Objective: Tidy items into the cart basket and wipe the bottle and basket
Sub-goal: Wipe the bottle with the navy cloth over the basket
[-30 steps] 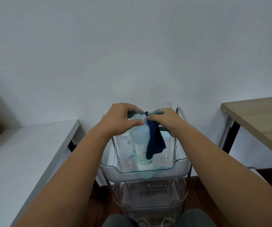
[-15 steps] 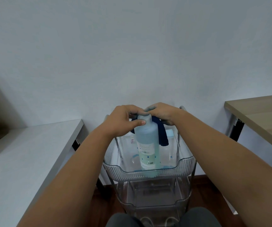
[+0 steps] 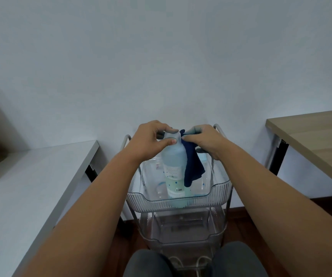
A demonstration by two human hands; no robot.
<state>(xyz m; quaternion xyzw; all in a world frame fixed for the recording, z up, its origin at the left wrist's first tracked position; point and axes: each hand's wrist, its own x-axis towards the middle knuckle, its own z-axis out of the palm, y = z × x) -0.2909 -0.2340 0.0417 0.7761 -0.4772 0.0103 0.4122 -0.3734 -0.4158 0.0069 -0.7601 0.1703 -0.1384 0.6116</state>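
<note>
Pale blue bottle (image 3: 174, 166) stands upright in top cart basket (image 3: 181, 202). Left hand (image 3: 151, 140) grips its neck, thumb across the front. Right hand (image 3: 203, 139) pinches dark blue cloth (image 3: 193, 166) against the bottle's right side, cloth hanging down into the basket

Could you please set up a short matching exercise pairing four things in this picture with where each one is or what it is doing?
Things:
1. left hand
2. dark blue cloth
3. bottle
4. wooden table

Places or states:
A. stands upright in the cart's top basket
B. grips the bottle's neck
C. off to the right of the cart
D. hangs from the right hand beside the bottle

Pairs: 1-B, 2-D, 3-A, 4-C
</note>
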